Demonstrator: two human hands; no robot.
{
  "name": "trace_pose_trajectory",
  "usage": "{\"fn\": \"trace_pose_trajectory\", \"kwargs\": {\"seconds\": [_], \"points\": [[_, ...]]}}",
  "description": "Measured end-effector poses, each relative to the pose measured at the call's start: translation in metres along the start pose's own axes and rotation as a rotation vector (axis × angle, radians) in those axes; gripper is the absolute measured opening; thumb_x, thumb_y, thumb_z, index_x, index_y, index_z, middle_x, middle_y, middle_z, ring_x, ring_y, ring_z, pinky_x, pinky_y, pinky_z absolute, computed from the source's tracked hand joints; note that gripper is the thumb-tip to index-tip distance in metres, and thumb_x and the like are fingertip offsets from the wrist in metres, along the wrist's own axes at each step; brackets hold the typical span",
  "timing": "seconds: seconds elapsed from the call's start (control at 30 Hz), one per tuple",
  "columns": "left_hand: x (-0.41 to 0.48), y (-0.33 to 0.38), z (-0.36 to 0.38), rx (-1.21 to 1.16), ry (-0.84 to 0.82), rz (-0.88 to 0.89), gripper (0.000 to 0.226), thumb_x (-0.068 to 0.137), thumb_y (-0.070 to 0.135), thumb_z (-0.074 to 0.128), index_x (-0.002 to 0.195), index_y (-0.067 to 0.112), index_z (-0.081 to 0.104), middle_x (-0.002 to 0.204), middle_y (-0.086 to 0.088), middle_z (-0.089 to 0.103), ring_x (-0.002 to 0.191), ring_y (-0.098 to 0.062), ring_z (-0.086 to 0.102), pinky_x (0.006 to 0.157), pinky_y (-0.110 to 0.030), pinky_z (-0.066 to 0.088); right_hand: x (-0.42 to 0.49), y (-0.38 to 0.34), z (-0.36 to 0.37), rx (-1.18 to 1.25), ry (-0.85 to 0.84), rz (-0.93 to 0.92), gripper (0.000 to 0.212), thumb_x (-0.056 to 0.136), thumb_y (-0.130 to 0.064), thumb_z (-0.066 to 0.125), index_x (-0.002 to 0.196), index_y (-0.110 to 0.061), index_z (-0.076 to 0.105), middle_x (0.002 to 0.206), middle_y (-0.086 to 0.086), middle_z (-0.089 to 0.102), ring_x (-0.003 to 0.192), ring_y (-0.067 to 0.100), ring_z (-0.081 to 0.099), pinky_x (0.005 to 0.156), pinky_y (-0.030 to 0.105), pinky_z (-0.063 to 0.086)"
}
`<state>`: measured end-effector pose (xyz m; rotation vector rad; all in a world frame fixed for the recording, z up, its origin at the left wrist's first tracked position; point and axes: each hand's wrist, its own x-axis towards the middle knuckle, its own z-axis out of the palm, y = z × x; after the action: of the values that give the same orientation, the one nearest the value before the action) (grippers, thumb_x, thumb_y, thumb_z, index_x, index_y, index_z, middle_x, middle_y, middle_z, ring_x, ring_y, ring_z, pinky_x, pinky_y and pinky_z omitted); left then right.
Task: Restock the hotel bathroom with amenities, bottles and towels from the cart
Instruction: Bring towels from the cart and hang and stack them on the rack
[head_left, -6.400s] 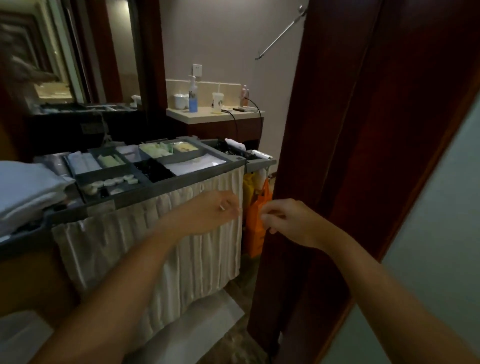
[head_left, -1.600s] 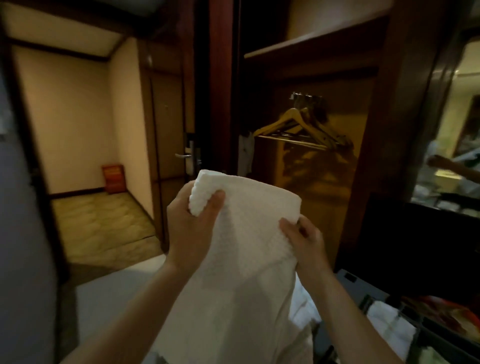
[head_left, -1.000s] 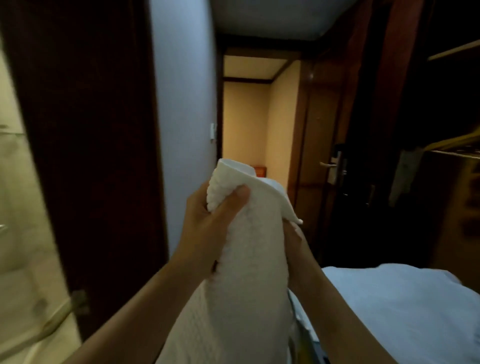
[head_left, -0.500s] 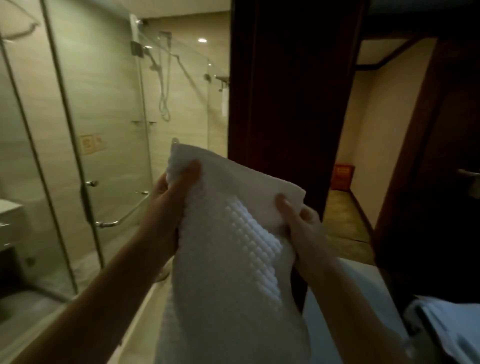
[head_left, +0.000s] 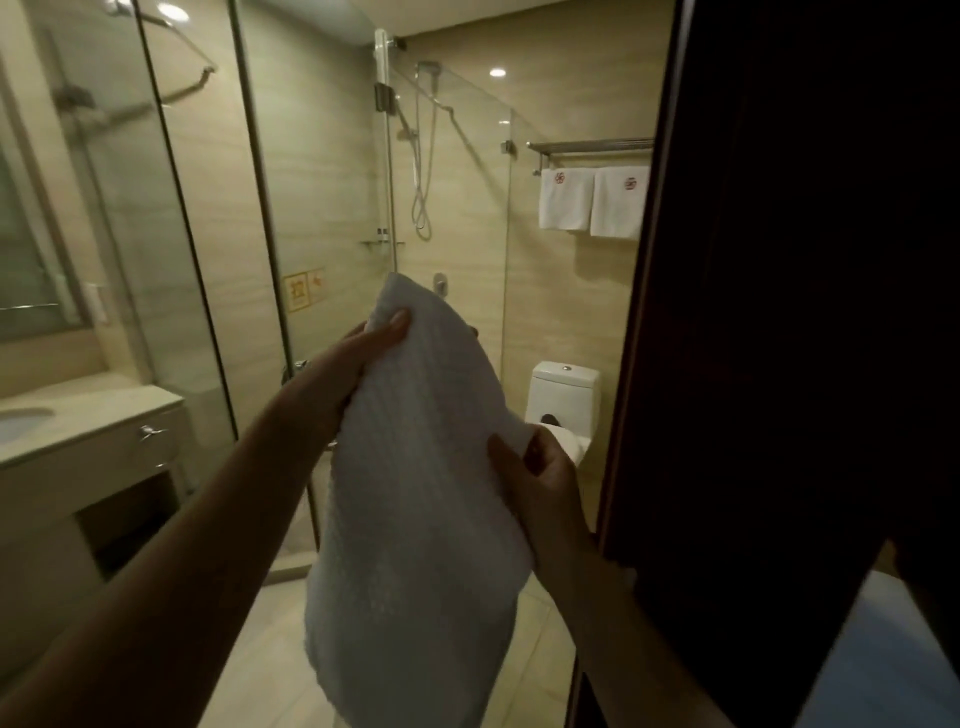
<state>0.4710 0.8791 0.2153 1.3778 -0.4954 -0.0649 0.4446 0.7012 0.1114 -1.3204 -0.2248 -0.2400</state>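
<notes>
A white waffle-textured towel (head_left: 415, 493) hangs in front of me, held by its two upper corners. My left hand (head_left: 343, 374) pinches the higher left corner with the thumb on top. My right hand (head_left: 540, 478) grips the lower right corner. The towel's lower part drops out of the frame at the bottom. I face into the bathroom through its doorway. The cart is out of view.
A dark wooden door (head_left: 779, 338) fills the right side. Ahead stand a glass shower enclosure (head_left: 322, 208), a toilet (head_left: 563, 400) and a wall rack (head_left: 589, 146) with two white towels (head_left: 592, 200). A vanity counter (head_left: 88, 421) is at left.
The view has swung from the cart and closet, past the corridor, into the bathroom. Both hands took up the towel and still hold it; the right corner now sits lower than the left.
</notes>
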Motion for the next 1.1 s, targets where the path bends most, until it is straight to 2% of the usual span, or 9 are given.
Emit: {"fn": "trace_pose_trajectory", "kwargs": {"seconds": [0.1, 0.2, 0.37, 0.47, 0.63, 0.83, 0.93, 1.07, 1.1], "points": [[0.015, -0.002, -0.031, -0.079, -0.091, -0.017, 0.053, 0.065, 0.053, 0.075, 0.100, 0.014, 0.073, 0.104, -0.003, 0.072, 0.097, -0.015, 0.068, 0.075, -0.025, 0.055, 0.036, 0.011, 0.009, -0.230, -0.198, -0.083, 0.067, 0.070, -0.056, 0.067, 0.129, -0.034, 0.044, 0.131, -0.016, 0.049, 0.118, 0.004, 0.048, 0.084, 0.011, 0.043], [0.032, -0.004, -0.051, -0.067, -0.151, -0.033, 0.053, 0.064, 0.050, 0.077, 0.101, 0.013, 0.073, 0.105, -0.005, 0.071, 0.099, -0.017, 0.067, 0.078, -0.027, 0.055, 0.077, 0.013, 0.008, -0.177, -0.492, -0.012, 0.093, 0.056, -0.063, 0.074, 0.136, -0.039, 0.035, 0.138, -0.018, 0.042, 0.121, 0.002, 0.048, 0.086, 0.016, 0.047], [0.066, -0.003, -0.084, 0.164, 0.099, 0.006, 0.057, 0.068, 0.053, 0.072, 0.108, 0.014, 0.060, 0.101, -0.004, 0.069, 0.089, -0.015, 0.068, 0.069, -0.026, 0.057, 0.137, 0.019, 0.007, -0.284, -0.709, 0.112, 0.032, 0.063, -0.052, 0.075, 0.089, -0.034, 0.072, 0.094, -0.014, 0.071, 0.089, 0.005, 0.067, 0.075, 0.023, 0.056], [0.078, -0.009, -0.107, 0.238, 0.242, 0.034, 0.040, 0.069, 0.046, 0.063, 0.098, 0.019, 0.061, 0.082, 0.002, 0.071, 0.074, -0.009, 0.070, 0.059, -0.022, 0.055, 0.169, 0.027, 0.010, -0.283, -0.678, 0.170, 0.025, 0.064, -0.044, 0.070, 0.082, -0.026, 0.070, 0.078, -0.014, 0.072, 0.073, 0.004, 0.069, 0.060, 0.018, 0.054], [0.111, -0.021, -0.143, 0.314, 0.368, 0.024, 0.017, 0.082, 0.036, 0.059, 0.092, 0.022, 0.062, 0.086, 0.001, 0.067, 0.069, -0.005, 0.069, 0.055, -0.021, 0.055, 0.219, 0.039, 0.024, -0.248, -0.550, 0.085, 0.008, 0.087, -0.016, 0.060, 0.085, -0.022, 0.066, 0.078, -0.006, 0.070, 0.068, 0.006, 0.067, 0.059, 0.019, 0.054], [0.182, -0.037, -0.194, 0.549, 0.216, 0.070, 0.016, 0.082, 0.036, 0.056, 0.089, 0.023, 0.062, 0.086, 0.004, 0.063, 0.078, -0.007, 0.063, 0.066, -0.021, 0.052, 0.294, 0.055, 0.033, -0.472, -0.348, -0.114, 0.008, 0.086, -0.016, 0.063, 0.086, -0.012, 0.057, 0.087, 0.007, 0.060, 0.078, 0.019, 0.059, 0.068, 0.033, 0.051], [0.223, -0.051, -0.225, 0.545, 0.179, 0.102, 0.010, 0.082, 0.031, 0.063, 0.081, 0.022, 0.066, 0.075, 0.011, 0.068, 0.074, -0.005, 0.061, 0.064, -0.017, 0.051, 0.334, 0.060, 0.041, -0.496, -0.216, -0.182, 0.009, 0.085, -0.015, 0.066, 0.086, -0.014, 0.056, 0.082, 0.002, 0.059, 0.072, 0.013, 0.057, 0.060, 0.021, 0.050], [0.274, -0.085, -0.267, 0.320, 0.045, -0.113, 0.072, 0.044, 0.048, 0.089, 0.104, 0.015, 0.068, 0.102, -0.007, 0.071, 0.090, -0.018, 0.069, 0.069, -0.025, 0.055, 0.390, 0.058, 0.046, -0.540, -0.138, -0.234, 0.015, 0.079, -0.010, 0.072, 0.084, -0.015, 0.058, 0.070, -0.007, 0.058, 0.058, 0.000, 0.054, 0.052, 0.011, 0.045], [0.284, -0.098, -0.273, 0.226, -0.059, -0.181, 0.073, 0.042, 0.046, 0.091, 0.104, 0.012, 0.069, 0.103, -0.010, 0.071, 0.090, -0.020, 0.069, 0.069, -0.026, 0.056, 0.403, 0.056, 0.044, -0.579, -0.145, -0.232, 0.017, 0.078, -0.011, 0.073, 0.082, -0.019, 0.058, 0.071, -0.007, 0.058, 0.057, -0.003, 0.055, 0.052, 0.010, 0.045]]}}
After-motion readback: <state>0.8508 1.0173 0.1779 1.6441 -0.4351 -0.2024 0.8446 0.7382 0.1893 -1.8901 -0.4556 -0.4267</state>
